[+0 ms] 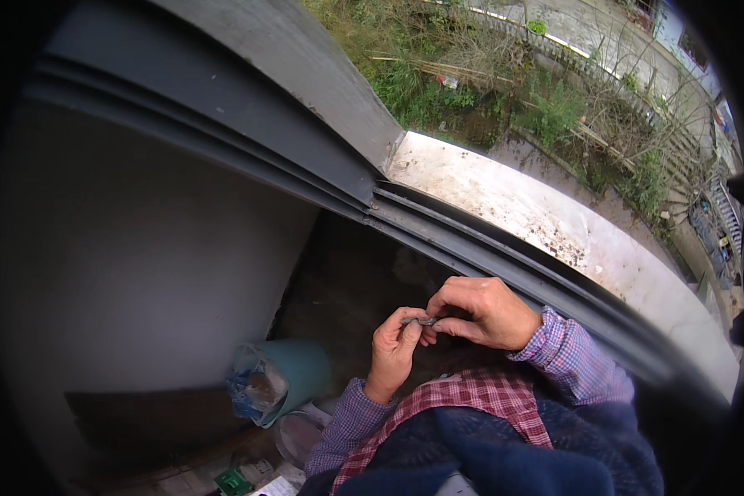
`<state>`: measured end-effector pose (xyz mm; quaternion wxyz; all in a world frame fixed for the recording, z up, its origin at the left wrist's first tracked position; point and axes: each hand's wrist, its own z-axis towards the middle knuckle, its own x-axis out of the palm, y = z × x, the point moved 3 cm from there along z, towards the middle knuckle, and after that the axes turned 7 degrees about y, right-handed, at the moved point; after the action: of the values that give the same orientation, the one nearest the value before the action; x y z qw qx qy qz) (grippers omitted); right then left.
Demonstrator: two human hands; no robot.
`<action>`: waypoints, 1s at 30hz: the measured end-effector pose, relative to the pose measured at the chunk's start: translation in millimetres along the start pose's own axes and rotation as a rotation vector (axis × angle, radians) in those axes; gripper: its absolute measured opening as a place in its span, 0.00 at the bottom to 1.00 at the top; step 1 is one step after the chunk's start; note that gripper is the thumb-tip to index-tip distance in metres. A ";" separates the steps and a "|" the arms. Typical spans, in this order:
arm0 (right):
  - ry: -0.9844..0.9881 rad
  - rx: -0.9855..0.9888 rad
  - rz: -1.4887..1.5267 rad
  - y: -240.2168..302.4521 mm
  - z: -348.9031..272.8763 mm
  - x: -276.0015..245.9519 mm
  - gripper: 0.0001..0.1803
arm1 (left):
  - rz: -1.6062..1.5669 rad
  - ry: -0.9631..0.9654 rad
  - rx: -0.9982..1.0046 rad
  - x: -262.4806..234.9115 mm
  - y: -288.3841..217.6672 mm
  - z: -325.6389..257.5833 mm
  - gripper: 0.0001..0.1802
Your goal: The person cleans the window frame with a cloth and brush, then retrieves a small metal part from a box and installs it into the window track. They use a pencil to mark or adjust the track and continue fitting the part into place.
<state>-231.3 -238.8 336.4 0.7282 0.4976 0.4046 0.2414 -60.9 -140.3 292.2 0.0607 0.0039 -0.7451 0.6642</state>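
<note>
One thin, dk-grey, uneven strip (422, 321) is pinched btwn both hands (492, 310).

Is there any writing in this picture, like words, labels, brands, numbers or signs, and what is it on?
None that I can read.
Small grey piece in the left hand and right hand: no lettering visible.
Green object at the lower edge: too small and blurred to tell.
Blue plastic in the teal bin: too blurred to tell.

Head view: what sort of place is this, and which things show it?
Probably a room, right beside a window: a dark window frame crosses the view, weeds grow outside, and a blue-green bin sits inside.
</note>
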 end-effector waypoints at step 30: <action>-0.200 -0.209 -0.479 -208.7 79.1 -116.8 0.11 | -0.829 -2.307 0.118 441.6 289.6 -507.9 0.18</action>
<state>-241.2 -449.9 199.1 0.8482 0.3315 0.4098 0.0524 -480.8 429.7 103.9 -0.4277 0.8289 -0.2734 0.2350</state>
